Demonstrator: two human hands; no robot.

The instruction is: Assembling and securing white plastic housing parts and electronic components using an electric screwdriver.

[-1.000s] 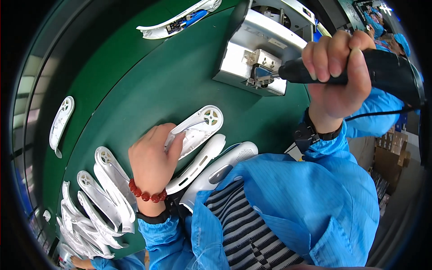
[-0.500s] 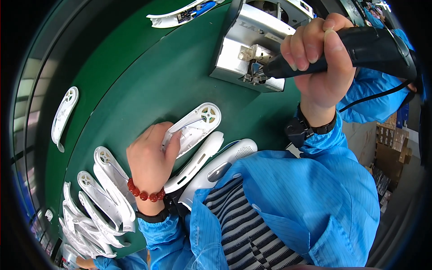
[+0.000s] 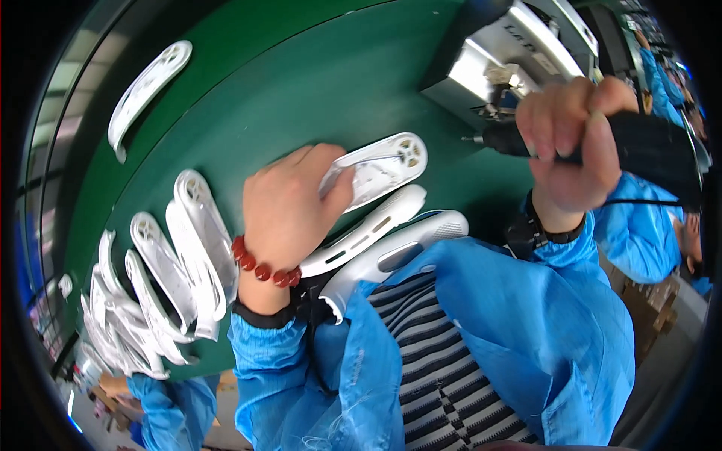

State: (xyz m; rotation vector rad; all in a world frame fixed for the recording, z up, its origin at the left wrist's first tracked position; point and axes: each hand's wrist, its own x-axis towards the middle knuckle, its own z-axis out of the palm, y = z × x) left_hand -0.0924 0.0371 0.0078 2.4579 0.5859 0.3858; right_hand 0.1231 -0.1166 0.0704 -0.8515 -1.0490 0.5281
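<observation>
My left hand is closed around the near end of a white curved plastic shell, which lies on the green table with its hollow side up. A round spoked opening and a thin wire show inside its far end. In my right hand is a black electric screwdriver, its bit pointing left over the table; whether a screw sits on the bit is too small to tell. Just beyond the bit stands a silver box-shaped screw feeder. A slotted white shell and a white shell with a perforated end lie nearest my body.
Several white shells are piled at the left of the table. Another shell lies alone at the far left. The screwdriver's cord runs off right. Other people's blue sleeves show at lower left and right.
The screwdriver's bit has left the feeder's pick-up spot and now hangs over the table, closer to the held shell. The whole view has shifted; my left hand keeps its grip.
</observation>
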